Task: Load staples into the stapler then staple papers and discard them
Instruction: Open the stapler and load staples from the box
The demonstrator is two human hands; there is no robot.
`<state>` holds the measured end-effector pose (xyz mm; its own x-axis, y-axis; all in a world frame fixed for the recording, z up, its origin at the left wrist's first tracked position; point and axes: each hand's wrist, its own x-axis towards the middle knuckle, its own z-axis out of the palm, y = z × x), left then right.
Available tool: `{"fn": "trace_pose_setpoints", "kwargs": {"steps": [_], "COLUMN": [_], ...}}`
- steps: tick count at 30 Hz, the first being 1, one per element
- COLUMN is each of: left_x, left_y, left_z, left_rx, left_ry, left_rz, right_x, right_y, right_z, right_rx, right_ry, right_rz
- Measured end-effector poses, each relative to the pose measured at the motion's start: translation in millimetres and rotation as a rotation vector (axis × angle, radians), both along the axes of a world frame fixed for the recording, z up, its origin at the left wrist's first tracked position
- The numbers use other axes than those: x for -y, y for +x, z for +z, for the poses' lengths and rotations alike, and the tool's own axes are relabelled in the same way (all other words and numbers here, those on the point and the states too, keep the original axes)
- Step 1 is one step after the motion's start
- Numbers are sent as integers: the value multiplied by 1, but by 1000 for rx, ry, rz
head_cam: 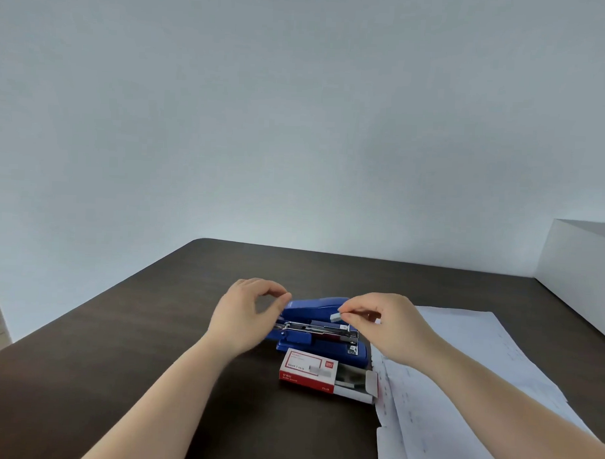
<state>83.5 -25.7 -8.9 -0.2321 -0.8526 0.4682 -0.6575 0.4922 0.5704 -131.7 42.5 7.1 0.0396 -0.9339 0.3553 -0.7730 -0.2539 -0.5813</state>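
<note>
Dark counter (152, 361) | open stapler (320, 327) between my hands | right hand (390, 323) pinches staples (336, 316) above it | left hand (246, 313) loosely curled, empty

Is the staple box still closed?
No, the red and white staple box lies on the table with its right end flap open and its inner tray of staples showing.

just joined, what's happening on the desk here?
A person is loading a blue stapler that lies opened on the dark wooden table, its metal staple channel exposed. The right hand pinches a small strip of staples just above the channel; it is not yet seated. The left hand is at the stapler's rear end. A red-and-white staple box sits open in front, and white paper sheets lie to the right, unstapled as far as shown.
</note>
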Motion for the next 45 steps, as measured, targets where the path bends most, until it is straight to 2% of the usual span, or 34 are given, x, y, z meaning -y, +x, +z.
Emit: {"fn": "trace_pose_setpoints", "kwargs": {"steps": [6,14,30,45], "left_x": [17,20,25,25], "left_y": [10,11,13,15], "left_z": [-9,-15,-18,-21], "left_rx": [65,128,241,304], "left_ry": [33,103,172,195], "left_rz": [72,65,57,77], "right_x": [2,6,6,4], "right_y": [1,-1,-1,-8], "right_z": [-12,-17,-19,-25], "right_rx": [-152,-135,-224,-170], "right_ry": [-18,-7,-34,-56], "right_rz": [25,1,46,31]}}
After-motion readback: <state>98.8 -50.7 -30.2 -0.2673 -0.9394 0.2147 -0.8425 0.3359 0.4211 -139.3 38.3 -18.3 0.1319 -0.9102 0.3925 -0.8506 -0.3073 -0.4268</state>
